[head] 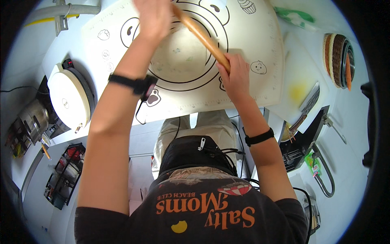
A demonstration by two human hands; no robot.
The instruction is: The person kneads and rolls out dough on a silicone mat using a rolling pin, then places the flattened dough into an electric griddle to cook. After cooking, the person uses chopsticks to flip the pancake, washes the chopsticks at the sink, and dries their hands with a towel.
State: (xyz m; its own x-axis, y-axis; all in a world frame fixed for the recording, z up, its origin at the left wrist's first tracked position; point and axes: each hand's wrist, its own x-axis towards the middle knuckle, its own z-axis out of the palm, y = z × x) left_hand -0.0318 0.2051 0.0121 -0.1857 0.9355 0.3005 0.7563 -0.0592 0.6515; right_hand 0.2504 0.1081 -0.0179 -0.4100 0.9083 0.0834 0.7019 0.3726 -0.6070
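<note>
A wooden rolling pin lies slantwise over a thin, round sheet of pale dough with small green specks. My right hand is closed around the pin's near end. At the far end, my left hand is blurred and cut by the top edge of the picture; its fingers cannot be made out well. Beneath the dough is a cream silicone pastry mat printed with circles, a ruler scale and cartoon figures.
A round white electric griddle, lid down, stands left of the mat. On the right, a cleaver lies on a yellow-stained cutting board. Stacked baskets with a carrot stand beyond. The sink faucet is lower right.
</note>
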